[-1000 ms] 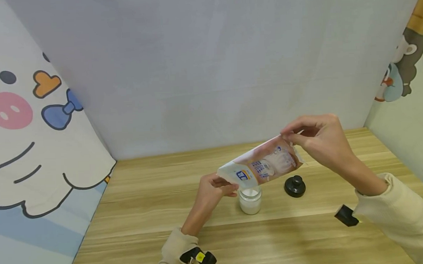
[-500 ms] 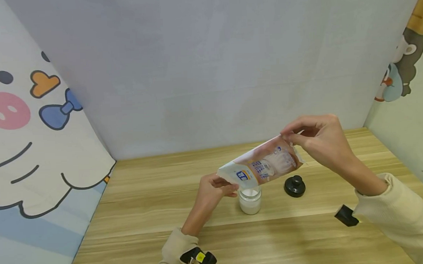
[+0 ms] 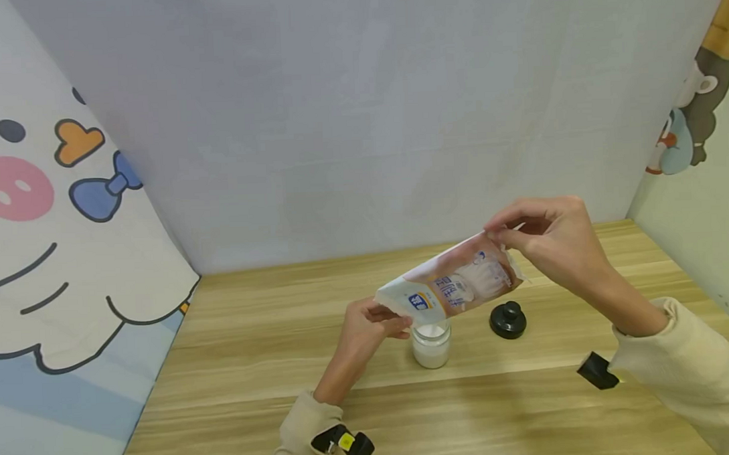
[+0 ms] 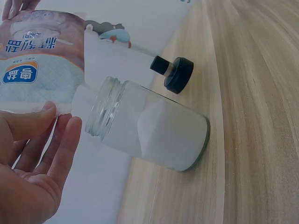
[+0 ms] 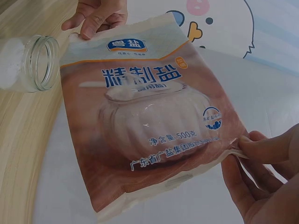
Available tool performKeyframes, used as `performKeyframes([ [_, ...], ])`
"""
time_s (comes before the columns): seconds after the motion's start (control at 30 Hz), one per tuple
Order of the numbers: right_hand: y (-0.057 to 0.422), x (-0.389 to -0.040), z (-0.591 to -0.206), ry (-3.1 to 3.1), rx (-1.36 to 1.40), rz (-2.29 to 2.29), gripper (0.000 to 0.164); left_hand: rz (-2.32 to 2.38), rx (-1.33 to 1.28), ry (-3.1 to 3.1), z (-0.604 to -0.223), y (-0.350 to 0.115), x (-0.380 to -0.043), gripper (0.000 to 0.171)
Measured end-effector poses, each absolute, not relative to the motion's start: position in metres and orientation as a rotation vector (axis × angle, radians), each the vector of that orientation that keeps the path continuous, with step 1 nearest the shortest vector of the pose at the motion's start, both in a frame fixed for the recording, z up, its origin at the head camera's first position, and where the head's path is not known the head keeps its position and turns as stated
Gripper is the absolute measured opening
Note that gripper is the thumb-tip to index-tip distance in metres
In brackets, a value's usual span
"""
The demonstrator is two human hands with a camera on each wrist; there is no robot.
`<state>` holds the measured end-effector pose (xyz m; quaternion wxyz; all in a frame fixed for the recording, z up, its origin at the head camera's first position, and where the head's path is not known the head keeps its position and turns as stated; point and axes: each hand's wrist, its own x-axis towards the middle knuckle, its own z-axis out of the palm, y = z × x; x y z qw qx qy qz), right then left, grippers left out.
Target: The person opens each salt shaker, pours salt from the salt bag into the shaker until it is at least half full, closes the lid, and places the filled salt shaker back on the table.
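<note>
A brown-and-white salt bag (image 3: 453,281) hangs tilted above the table, its left end lower than its right. My left hand (image 3: 365,331) pinches the lower end between thumb and fingers. With thumb and fingertips, my right hand (image 3: 561,251) holds up a corner of the higher end. Just below the low end stands an upright glass jar (image 3: 432,351), partly filled with white salt. In the left wrist view the salt in the jar (image 4: 159,126) slopes to one side, and a pale, blurred patch spans from the bag's corner to the jar's mouth.
A black knobbed lid (image 3: 508,323) lies on the wooden table (image 3: 255,365), right of the jar. Behind the table hangs a pale grey cloth wall (image 3: 337,121). Cartoon-printed panels (image 3: 40,265) border the sides.
Both hands and the salt bag keep almost the same place. The head view shifts very slightly; jar and lid stay where they are.
</note>
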<state>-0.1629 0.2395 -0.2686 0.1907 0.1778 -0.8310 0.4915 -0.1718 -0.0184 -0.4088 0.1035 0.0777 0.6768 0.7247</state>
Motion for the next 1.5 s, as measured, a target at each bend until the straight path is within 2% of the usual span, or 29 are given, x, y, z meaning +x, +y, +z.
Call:
performKeyframes([
  [0.37,0.24,-0.163,-0.269,-2.34,0.499,1.371,0.011,2.132,0.27,2.007,-0.412,-0.019,-0.173,0.027],
  [0.4,0.24,-0.163,-0.269,-2.339,0.502,1.369,0.011,2.143,0.315,2.02,-0.427,-0.02,-0.18,0.027],
  [0.5,0.24,-0.163,-0.269,-2.337,0.508,1.361,0.012,2.152,0.34,2.019,-0.428,-0.02,-0.181,0.027],
  [0.6,0.24,-0.163,-0.269,-2.337,0.509,1.358,0.012,2.147,0.314,2.019,-0.427,-0.02,-0.181,0.027],
  [0.63,0.24,-0.163,-0.269,-2.337,0.508,1.36,0.012,2.135,0.266,2.008,-0.412,-0.019,-0.174,0.028],
  [1.5,0.241,-0.164,-0.268,-2.346,0.511,1.383,0.012,2.137,0.219,1.998,-0.409,-0.018,-0.172,0.028],
])
